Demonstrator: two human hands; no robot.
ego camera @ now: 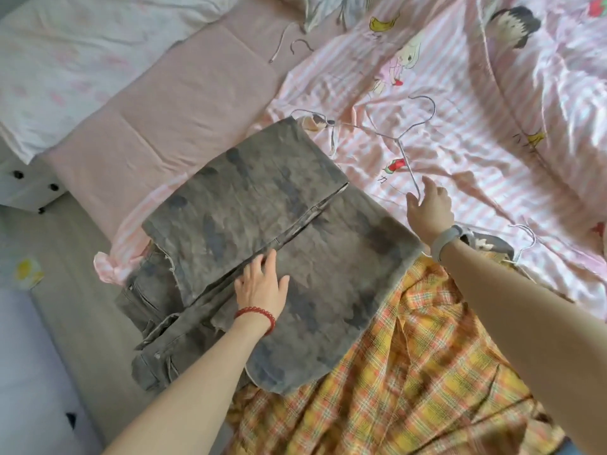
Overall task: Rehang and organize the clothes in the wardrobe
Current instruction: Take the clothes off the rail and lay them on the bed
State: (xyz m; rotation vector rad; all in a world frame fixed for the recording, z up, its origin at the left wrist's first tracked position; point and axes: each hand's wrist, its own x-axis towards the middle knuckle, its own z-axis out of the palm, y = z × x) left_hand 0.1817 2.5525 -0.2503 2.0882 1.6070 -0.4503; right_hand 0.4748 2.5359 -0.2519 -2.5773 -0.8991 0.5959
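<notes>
Folded grey-brown trousers (262, 244) lie on the bed (492, 165), overlapping a yellow plaid garment (427, 372) at five o'clock. The left hand (262, 287) rests flat on them, fingers straight. The right hand (430, 208), fingers relaxed and spread, touches a wire hanger (399, 142) at one o'clock.

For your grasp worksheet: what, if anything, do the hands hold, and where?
Nothing is gripped. The left hand rests flat on the folded trousers; the right hand reaches, open, to the wire hanger's end.

My bed's pink striped cartoon-print sheet (460, 159) carries folded grey mottled jeans (262, 241); beside them, a wire hanger (402, 139) and a yellow plaid shirt (427, 372).
</notes>
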